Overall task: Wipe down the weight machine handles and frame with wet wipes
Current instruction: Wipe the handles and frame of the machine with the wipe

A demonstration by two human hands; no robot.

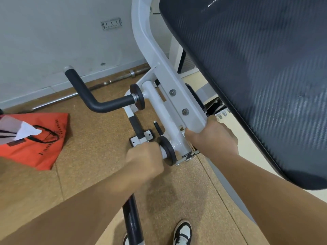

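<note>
The weight machine's grey frame arm (178, 96) runs down from the upper middle. Beside it is a big black pad (256, 76). My right hand (214, 138) is closed over the arm's lower end. My left hand (145, 160) is fisted round the top of the near black handle (131, 220), right beside a black disc (168, 151). The rest of that handle runs down under my forearm. A second, bent black handle (99, 103) sticks out to the left, untouched. I cannot see a wipe clearly in either hand.
A red cloth bag (39, 144) lies on the cork floor at left, with a white wipe (26, 131) sticking out of a pack on it. A barbell (88, 87) lies along the grey wall. My shoe (182, 232) is at the bottom.
</note>
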